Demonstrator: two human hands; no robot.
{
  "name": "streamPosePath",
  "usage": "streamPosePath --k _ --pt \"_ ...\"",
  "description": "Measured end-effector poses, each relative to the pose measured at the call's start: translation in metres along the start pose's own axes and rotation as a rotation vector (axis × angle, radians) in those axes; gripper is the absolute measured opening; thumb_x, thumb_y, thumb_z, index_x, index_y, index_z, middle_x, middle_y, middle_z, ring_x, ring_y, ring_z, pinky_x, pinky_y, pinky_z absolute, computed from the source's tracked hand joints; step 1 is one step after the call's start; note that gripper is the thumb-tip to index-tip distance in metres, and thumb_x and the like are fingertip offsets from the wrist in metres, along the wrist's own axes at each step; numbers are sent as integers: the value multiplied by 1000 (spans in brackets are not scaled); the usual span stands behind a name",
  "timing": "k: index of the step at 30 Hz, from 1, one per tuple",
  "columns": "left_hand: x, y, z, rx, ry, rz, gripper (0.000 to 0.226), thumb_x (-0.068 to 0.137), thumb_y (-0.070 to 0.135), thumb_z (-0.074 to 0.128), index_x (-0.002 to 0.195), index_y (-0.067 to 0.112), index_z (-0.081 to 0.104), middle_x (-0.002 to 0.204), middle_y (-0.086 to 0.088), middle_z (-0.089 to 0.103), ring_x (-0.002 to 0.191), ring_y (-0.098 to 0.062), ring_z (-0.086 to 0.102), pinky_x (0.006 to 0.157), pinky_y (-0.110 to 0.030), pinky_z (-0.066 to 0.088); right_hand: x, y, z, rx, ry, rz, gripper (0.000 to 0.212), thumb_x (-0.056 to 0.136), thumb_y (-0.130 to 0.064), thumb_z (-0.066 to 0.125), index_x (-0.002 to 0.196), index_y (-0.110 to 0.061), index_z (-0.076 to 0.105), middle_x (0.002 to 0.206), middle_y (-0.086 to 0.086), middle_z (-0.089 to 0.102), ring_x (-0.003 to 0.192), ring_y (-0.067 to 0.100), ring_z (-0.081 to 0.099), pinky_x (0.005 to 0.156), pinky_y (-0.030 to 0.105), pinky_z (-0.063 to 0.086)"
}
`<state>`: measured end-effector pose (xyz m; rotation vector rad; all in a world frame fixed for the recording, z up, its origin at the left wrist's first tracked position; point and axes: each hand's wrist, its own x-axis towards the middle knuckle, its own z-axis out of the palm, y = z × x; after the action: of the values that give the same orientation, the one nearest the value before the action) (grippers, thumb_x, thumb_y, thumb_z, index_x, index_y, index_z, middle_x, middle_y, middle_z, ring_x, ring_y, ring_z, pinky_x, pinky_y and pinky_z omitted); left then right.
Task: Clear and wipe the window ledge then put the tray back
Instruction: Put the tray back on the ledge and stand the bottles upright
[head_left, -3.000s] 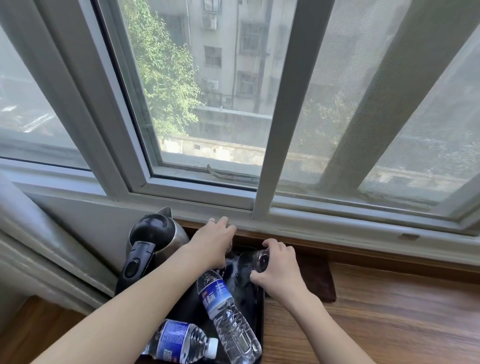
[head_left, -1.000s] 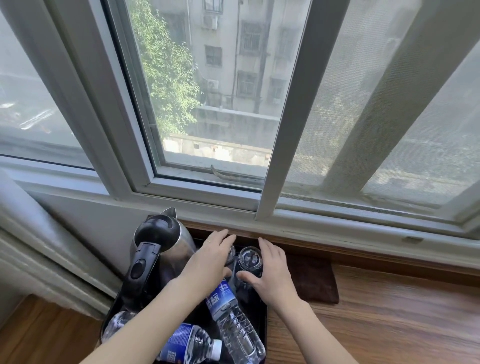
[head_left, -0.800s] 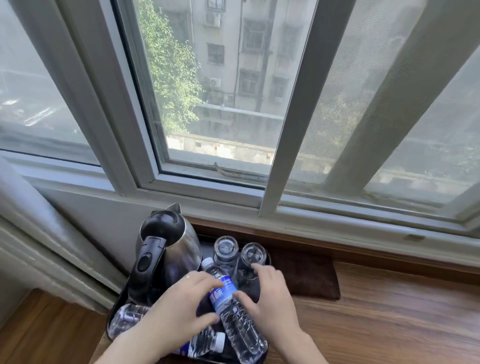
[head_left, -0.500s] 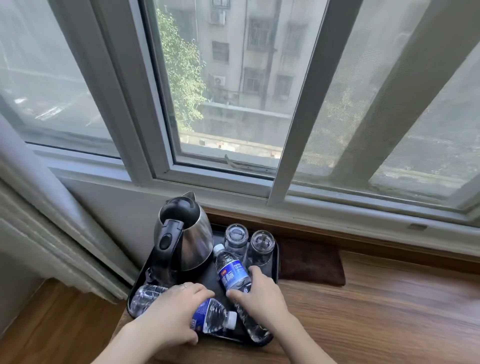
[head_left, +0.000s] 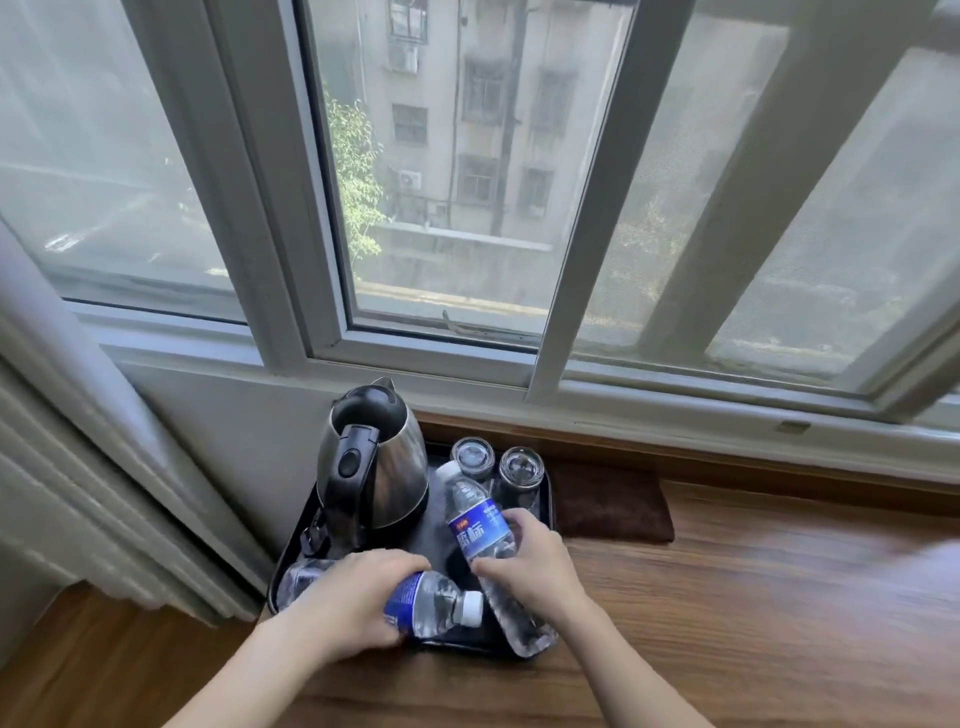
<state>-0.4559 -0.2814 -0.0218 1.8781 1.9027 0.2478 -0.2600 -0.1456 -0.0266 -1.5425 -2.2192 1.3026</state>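
Observation:
A black tray (head_left: 547, 499) sits on the wooden ledge (head_left: 753, 597) against the wall under the window. On it stand a steel kettle (head_left: 379, 462) and two upturned glasses (head_left: 471, 457) (head_left: 521, 467). Two water bottles lie on the tray. My left hand (head_left: 358, 597) grips the near bottle (head_left: 434, 605), which lies crosswise with its cap to the right. My right hand (head_left: 530, 564) grips the other bottle (head_left: 480, 525), which lies lengthwise with its cap toward the glasses and its base over the tray's front edge.
A dark brown cloth (head_left: 610, 506) lies on the ledge just right of the tray. The white window frame (head_left: 519, 379) runs along the back. A pale curtain (head_left: 78, 441) hangs at the left. Bare wood stretches to the right.
Both hands left the glasses at the tray's back and came forward onto the two lying bottles. The camera has pulled back, showing the whole tray.

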Motion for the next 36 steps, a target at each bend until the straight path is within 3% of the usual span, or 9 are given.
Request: streamPosePath --k 2,6,10,15,18,24,33,36 --pt "-8 6 -8 -163 100 10 51 65 38 67 115 33 60 108 15 65 100 -1 60 87 -22 48 -8 5 -5 98 50 -21 56 56 -39 83 107 -38 58 94 -14 73 85 -2 68 84 29 56" --pt "-17 23 -14 -407 276 -44 55 58 30 77 110 32 63 98 19 69 90 0 65 81 -22 52 -26 9 -22 226 110 -84 61 63 -21 91 112 -32 57 102 -14 70 92 -12 62 74 9 49" --pt "-10 33 -18 -616 365 -139 68 54 19 90 114 33 61 101 16 72 94 -6 70 88 -25 54 -33 14 -39 284 149 -155 67 60 -15 93 113 -30 55 107 -12 69 97 -7 63 81 18 53" --pt "-6 47 -18 -783 414 -212 66 56 8 91 114 23 63 104 1 75 99 -18 71 90 -31 54 -37 19 -51 332 123 -244 73 60 -5 91 119 -31 55 106 -9 71 96 2 67 79 16 53" --pt "-6 52 -15 -822 419 -241 68 51 10 88 113 20 63 103 -3 75 96 -19 71 90 -35 55 -40 23 -49 337 85 -277 71 59 -6 90 114 -35 56 103 -9 73 95 5 69 83 23 56" --pt "-4 54 -13 -833 442 -277 62 58 -14 86 109 13 62 97 -2 76 89 -12 69 82 -25 53 -44 28 -33 349 30 -304 66 59 -11 87 108 -39 54 101 -14 72 94 0 67 83 22 54" --pt "-9 46 5 -897 473 -207 70 53 3 92 111 25 60 106 3 74 101 -14 69 94 -35 53 -42 37 -25 353 40 -287 69 56 -14 90 108 -38 51 103 -8 72 99 8 69 91 41 57" --pt "-9 41 11 -918 490 -166 71 54 5 92 112 30 60 105 7 74 102 -11 68 94 -30 54 -42 42 -28 364 39 -301 71 58 -4 92 109 -32 51 102 -7 72 100 11 69 90 36 57"
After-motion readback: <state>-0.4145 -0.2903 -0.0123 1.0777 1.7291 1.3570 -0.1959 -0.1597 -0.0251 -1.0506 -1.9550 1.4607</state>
